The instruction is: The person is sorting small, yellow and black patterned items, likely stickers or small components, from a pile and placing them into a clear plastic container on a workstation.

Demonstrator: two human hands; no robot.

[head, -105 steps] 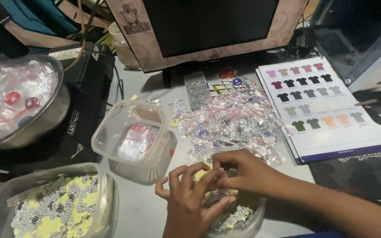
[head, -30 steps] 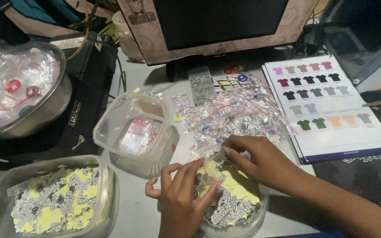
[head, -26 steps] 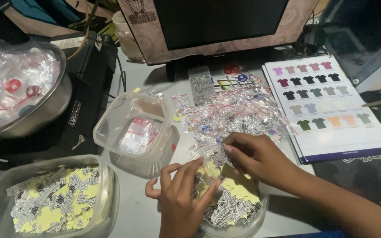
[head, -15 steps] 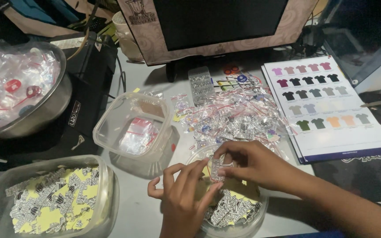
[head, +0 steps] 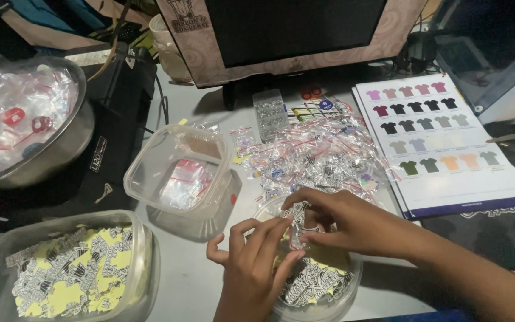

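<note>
Both hands work over a round clear tub (head: 342, 298) of black-and-white and yellow stickers at the table's front. My right hand (head: 344, 222) pinches a small clear zip bag (head: 301, 229) with a sticker in it. My left hand (head: 256, 269) meets it from below, its fingertips on the same bag. Just behind the hands lies a heap of small clear zip bags (head: 317, 156) with red seal strips.
A square clear tub (head: 177, 173) with a few bags stands to the left. A larger tub of stickers (head: 73, 271) is at front left, a metal bowl of bags (head: 22, 122) at far left. A shirt colour chart (head: 442, 140) lies right; a monitor (head: 287, 30) stands behind.
My right hand lifted from the stickers in the round tub to a small bag, and my left hand rose to meet it. Both hands now pinch the bag together.
</note>
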